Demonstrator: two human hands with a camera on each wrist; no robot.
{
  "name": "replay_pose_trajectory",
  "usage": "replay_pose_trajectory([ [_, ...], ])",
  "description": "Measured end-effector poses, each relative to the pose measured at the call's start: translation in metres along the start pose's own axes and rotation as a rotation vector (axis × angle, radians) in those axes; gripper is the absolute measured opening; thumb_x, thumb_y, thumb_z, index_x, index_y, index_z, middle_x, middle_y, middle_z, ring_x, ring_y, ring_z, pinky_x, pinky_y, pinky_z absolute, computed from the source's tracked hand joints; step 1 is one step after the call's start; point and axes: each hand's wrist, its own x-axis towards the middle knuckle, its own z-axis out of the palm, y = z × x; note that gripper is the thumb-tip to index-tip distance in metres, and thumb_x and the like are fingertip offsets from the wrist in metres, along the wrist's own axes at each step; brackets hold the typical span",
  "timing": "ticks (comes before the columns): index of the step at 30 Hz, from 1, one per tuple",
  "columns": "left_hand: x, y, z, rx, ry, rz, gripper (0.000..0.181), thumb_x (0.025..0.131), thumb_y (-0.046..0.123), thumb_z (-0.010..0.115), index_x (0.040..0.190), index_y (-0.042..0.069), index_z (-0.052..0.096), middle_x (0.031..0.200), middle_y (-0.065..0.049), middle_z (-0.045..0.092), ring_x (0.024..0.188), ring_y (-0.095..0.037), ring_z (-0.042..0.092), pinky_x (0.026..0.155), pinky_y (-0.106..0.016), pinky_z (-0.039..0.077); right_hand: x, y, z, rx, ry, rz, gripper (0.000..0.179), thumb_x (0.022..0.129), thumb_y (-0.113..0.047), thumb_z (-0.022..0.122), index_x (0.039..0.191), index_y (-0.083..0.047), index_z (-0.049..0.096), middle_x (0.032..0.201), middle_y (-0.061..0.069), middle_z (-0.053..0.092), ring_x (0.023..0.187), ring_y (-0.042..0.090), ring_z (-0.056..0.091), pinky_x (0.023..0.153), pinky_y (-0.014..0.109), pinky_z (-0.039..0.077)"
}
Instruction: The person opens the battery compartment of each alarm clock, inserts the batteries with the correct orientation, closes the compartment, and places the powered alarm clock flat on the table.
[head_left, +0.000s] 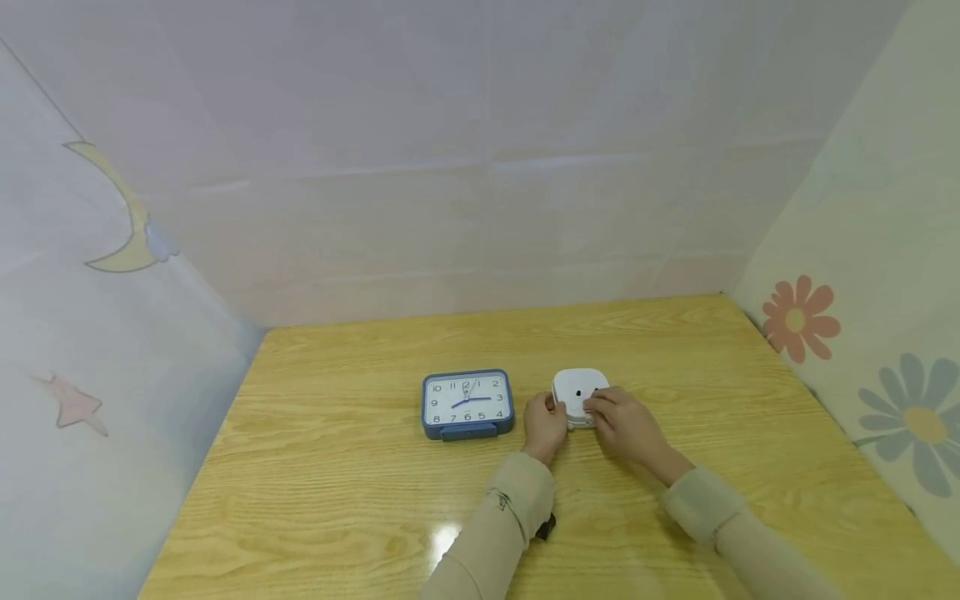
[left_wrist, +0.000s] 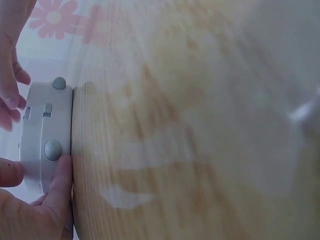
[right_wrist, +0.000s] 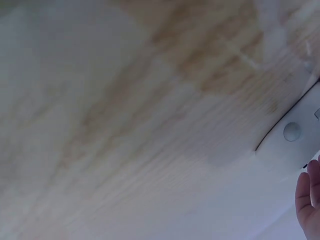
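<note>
A white rounded-square case (head_left: 576, 387) with black marks on its top face lies flat on the table. Two grey rounded knobs and a small slot show on its near side in the left wrist view. My left hand (head_left: 545, 427) holds the case at its left edge, the thumb (left_wrist: 11, 172) at the top and a finger (left_wrist: 61, 177) against the side. Over the top face at the right is my right hand (head_left: 630, 429), its fingers bent loosely; contact is unclear. In the right wrist view its fingertips (right_wrist: 303, 187) appear close to the case.
Left of my left hand, a blue-framed clock (head_left: 467, 404) lies face up on the wooden table (head_left: 322, 467). Printed cloth walls (head_left: 480, 208) stand at the back and both sides. A small black thing (head_left: 546, 527) shows beside my left sleeve.
</note>
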Motion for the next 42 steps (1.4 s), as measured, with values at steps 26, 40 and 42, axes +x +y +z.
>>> replay_pose_trajectory([
  [26,0.001,0.0,0.0,-0.049,-0.025,-0.065,0.026,0.088,0.007,0.056,0.11,-0.007,0.058,0.092,-0.008,0.057,0.087,-0.018,0.052,0.075,-0.03,0.046,0.01,0.015,-0.019,0.704,-0.243,1.021,0.059,0.096,-0.03,0.046,0.136,0.01,0.03,0.127,0.031,0.04,0.105,0.036,0.049,0.072,0.033,0.053],
  [40,0.003,0.001,0.0,-0.046,-0.022,-0.07,0.026,0.088,0.007,0.057,0.109,-0.007,0.058,0.091,-0.008,0.058,0.086,-0.017,0.053,0.074,-0.029,0.047,0.019,0.019,-0.011,0.849,-0.337,1.148,0.063,0.097,-0.039,0.036,0.135,0.012,0.03,0.13,0.029,0.039,0.09,0.019,0.051,0.071,0.029,0.052],
  [42,0.003,0.001,0.0,-0.05,-0.028,-0.078,0.026,0.088,0.007,0.056,0.11,-0.007,0.058,0.092,-0.009,0.058,0.087,-0.018,0.053,0.076,-0.03,0.047,0.019,0.018,-0.01,0.849,-0.348,1.156,0.064,0.097,-0.039,0.036,0.136,0.012,0.029,0.132,0.029,0.036,0.09,0.02,0.051,0.071,0.029,0.052],
])
